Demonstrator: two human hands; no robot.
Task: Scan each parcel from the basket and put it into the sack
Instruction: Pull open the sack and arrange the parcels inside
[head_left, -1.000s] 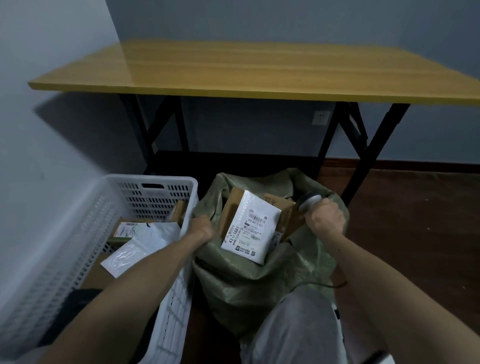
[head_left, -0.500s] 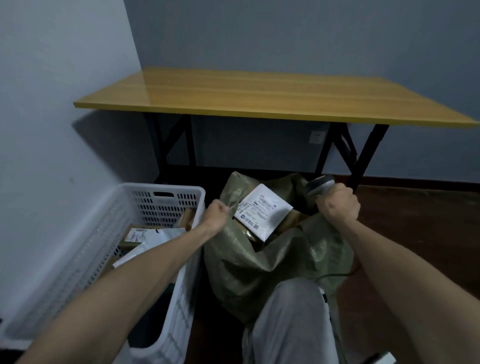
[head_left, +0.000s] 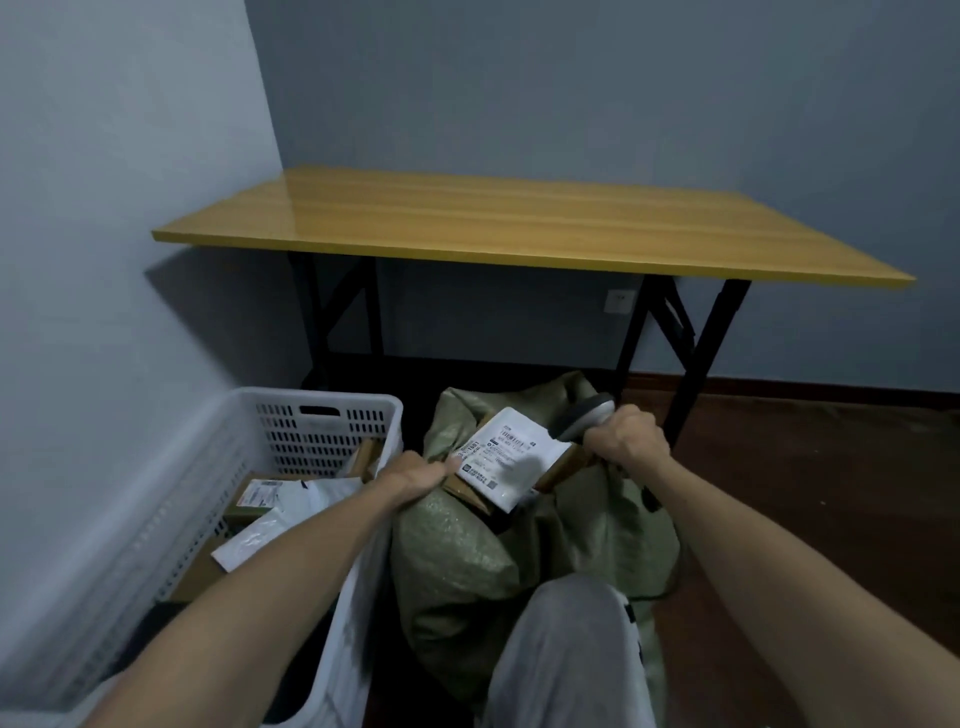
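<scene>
Lower left of frame: the white perforated plastic basket (head_left: 317, 413) isn't done. A labelled brown cardboard box (head_left: 260, 496) and a white poly mailer (head_left: 254, 538) lie in it, so more rounds to go.

Just right of the basket's rim, the left hand (head_left: 415, 475) is clenched on the near-left lip of the green woven sack (head_left: 467, 561), fingers right against the corner of the white flat parcel (head_left: 511, 457). I can't tell if it pinches the parcel too. The parcel lies label-up in the sack's mouth, lower centre, tilted on top of brown cardboard cartons (head_left: 465, 493) sitting in the sack.

Right of it, the right hand (head_left: 626, 441) is wrapped round the grey handheld scanner (head_left: 587, 415), its head poking up-left beside the parcel. It may bunch the sack's right lip as well, but that's unclear. Upper centre is a yellow wooden folding table (head_left: 519, 223), not in play.

My read: the step in hand is the drop — both hands at the mouth, parcel settling in. The sack looks full near the top, so it may need a push down. Next: free the left hand, reach lower left into the basket for the box or mailer, and turn its label to the scanner.
</scene>
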